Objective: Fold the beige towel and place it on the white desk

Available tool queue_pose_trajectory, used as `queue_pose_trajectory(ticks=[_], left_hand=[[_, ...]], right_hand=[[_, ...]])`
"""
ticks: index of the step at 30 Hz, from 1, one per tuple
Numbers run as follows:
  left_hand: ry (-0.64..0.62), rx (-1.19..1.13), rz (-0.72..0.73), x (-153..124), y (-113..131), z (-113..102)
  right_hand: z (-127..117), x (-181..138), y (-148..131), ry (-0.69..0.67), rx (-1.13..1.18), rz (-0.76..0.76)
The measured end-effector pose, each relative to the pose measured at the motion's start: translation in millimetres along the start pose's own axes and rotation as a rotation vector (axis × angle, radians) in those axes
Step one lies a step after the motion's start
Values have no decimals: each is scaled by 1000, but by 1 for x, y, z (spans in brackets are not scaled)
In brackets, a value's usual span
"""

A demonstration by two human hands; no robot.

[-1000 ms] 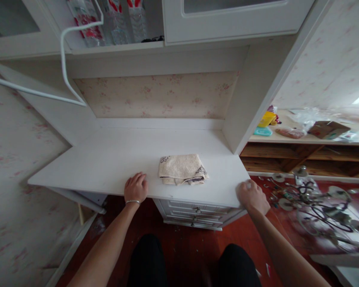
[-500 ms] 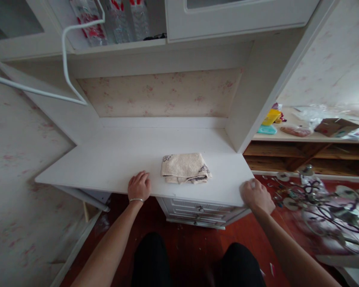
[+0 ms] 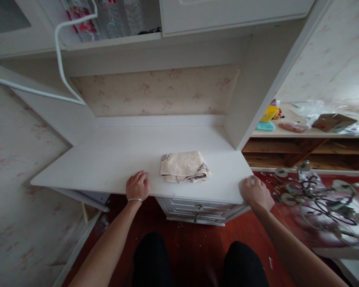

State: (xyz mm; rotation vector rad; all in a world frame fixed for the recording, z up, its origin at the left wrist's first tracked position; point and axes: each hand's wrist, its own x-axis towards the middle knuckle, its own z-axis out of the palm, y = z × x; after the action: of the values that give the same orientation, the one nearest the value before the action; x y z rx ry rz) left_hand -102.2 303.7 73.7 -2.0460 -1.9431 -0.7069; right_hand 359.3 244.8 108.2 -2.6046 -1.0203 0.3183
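Note:
A white desk top (image 3: 113, 159) stretches across the middle of the view. My left hand (image 3: 137, 185) rests on its front edge with the fingers curled over the top. My right hand (image 3: 255, 193) grips the desk's front right corner, fingers wrapped round the edge. Between the two hands, a folded beige towel (image 3: 183, 167) with a dark pattern lies on the desk, touched by neither hand.
White drawers (image 3: 199, 209) sit under the desk. Above are white cabinets and a shelf with bottles (image 3: 107, 18). A white pipe (image 3: 58, 59) hangs at the upper left. At the right, a wooden shelf (image 3: 305, 137) holds clutter, and a chandelier (image 3: 320, 197) lies on the red floor.
Both hands stay on the desk edge. The view has shifted slightly; nothing else has moved.

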Motion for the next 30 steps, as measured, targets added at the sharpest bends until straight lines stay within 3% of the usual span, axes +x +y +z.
queue_pose_trajectory(ticks=[30], left_hand=[[1,19,-2,0,0,1]], right_hand=[[8,4,5,43,-61,-33]])
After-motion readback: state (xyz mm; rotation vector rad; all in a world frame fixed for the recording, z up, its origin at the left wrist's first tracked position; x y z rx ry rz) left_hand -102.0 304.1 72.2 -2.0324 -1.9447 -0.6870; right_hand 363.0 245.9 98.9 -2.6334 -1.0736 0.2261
